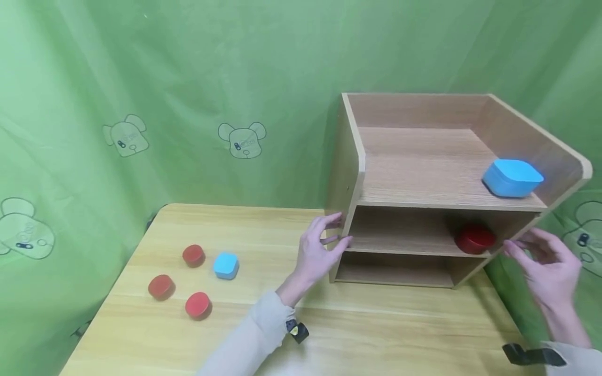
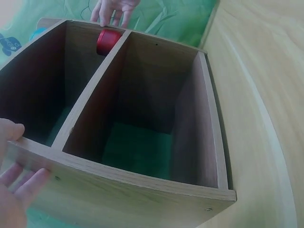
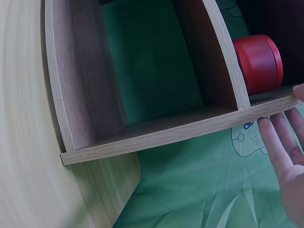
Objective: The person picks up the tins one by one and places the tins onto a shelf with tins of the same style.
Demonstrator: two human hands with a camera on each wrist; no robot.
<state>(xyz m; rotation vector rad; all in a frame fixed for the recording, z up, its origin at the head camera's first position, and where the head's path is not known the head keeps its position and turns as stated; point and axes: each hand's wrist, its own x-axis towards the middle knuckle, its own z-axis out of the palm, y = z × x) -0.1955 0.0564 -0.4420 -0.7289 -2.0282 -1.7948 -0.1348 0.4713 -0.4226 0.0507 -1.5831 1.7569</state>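
Note:
A wooden shelf unit (image 1: 414, 167) stands on the table, and both hands grip its side panels. My left hand (image 1: 316, 253) is at the left panel, thumb by the front edge and fingers along the outer face, as the left wrist view also shows. On the opposite side my right hand (image 1: 552, 266) pinches the right panel, its fingers (image 3: 278, 147) against the outside. A red round tin (image 1: 475, 238) sits on the middle level near the right panel. Above it, a blue square tin (image 1: 512, 178) rests on the top board, close to the right side.
On the left part of the wooden table (image 1: 263, 230) lie three small red round tins, one of them nearest the front (image 1: 198, 306), and a small blue square tin (image 1: 226, 266). A green curtain (image 1: 188, 104) with printed bear heads hangs behind and around the table.

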